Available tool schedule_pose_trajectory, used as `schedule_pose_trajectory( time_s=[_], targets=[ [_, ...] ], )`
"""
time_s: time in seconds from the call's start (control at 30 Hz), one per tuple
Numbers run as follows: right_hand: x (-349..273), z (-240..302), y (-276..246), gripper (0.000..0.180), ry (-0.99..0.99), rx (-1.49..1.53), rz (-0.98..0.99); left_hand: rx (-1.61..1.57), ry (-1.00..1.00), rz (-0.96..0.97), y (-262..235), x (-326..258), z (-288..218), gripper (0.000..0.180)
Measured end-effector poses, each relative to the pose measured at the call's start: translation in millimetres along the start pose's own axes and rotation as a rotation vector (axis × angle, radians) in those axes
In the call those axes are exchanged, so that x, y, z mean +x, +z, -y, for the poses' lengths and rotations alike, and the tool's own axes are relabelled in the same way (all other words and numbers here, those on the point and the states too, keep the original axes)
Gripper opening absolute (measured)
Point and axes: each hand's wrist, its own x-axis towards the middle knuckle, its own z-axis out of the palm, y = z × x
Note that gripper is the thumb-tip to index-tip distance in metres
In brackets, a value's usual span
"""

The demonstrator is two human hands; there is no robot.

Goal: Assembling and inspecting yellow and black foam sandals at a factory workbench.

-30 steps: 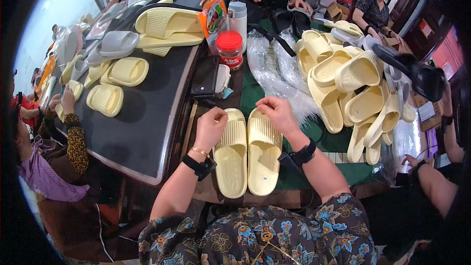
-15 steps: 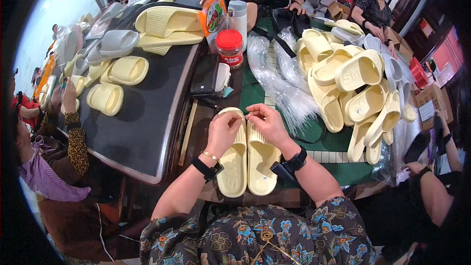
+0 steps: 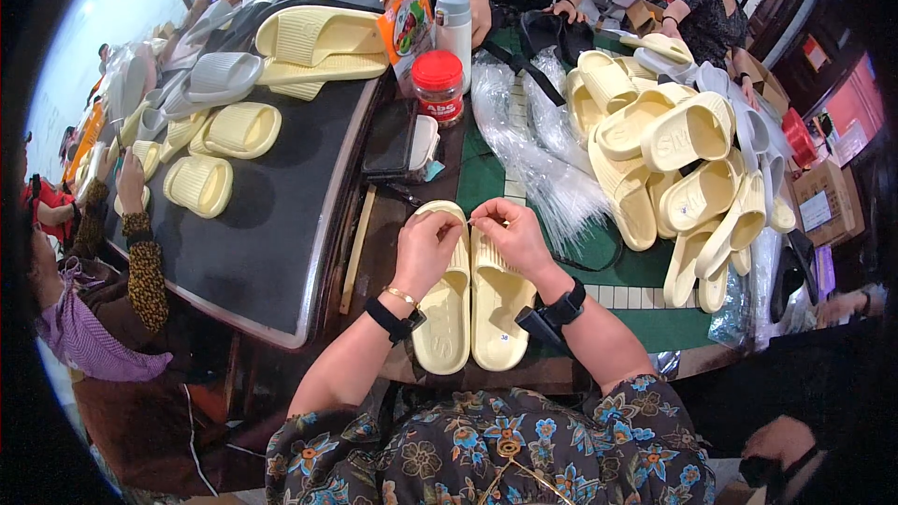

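Observation:
A pair of pale yellow slide slippers lies side by side in front of me: the left slipper and the right slipper. Both have their open heels toward me and ribbed straps away from me. My left hand is closed in a pinch over the strap of the left one. Over the inner edge of the right one, my right hand pinches too. The fingertips almost meet between the two slippers; whatever they grip is too small to make out.
Yellow and grey slippers are heaped at the right, beside a bundle of clear plastic strands. A black table with more slippers stands left. A red-lidded jar, a white bottle and a black tray stand beyond my hands.
My hands keep their pinch in almost the same place. At the right, a co-worker's arm has drawn back toward the lower edge, and a dark slipper there has shifted. Across the table, black slippers now show more fully.

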Motion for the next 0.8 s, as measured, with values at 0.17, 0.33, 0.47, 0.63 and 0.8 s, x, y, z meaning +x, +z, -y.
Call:
schedule_pose_trajectory(
  time_s=[0.17,0.33,0.47,0.63,0.8],
  targets=[
    [-0.6,1.7,0.2,0.013,0.013,-0.024,0.014,0.001,-0.001,0.007,-0.1,-0.4,0.1,0.01],
    [0.1,-0.9,-0.6,0.013,-0.013,-0.056,0.022,0.009,-0.003,0.011,-0.4,0.2,0.0,0.01],
    [0.5,-2.8,-1.0,0.012,0.013,0.037,0.005,-0.01,-0.014,0.015,-2.0,0.5,-2.8,0.01],
    [1.1,-2.1,-0.6,0.012,-0.031,-0.013,0.017,-0.031,-0.054,0.028,-3.1,0.5,-5.0,0.01],
    [-0.2,-0.6,-1.6,0.012,-0.017,-0.04,0.025,-0.018,-0.049,0.026,-3.1,0.2,-3.4,0.011]
  ],
)
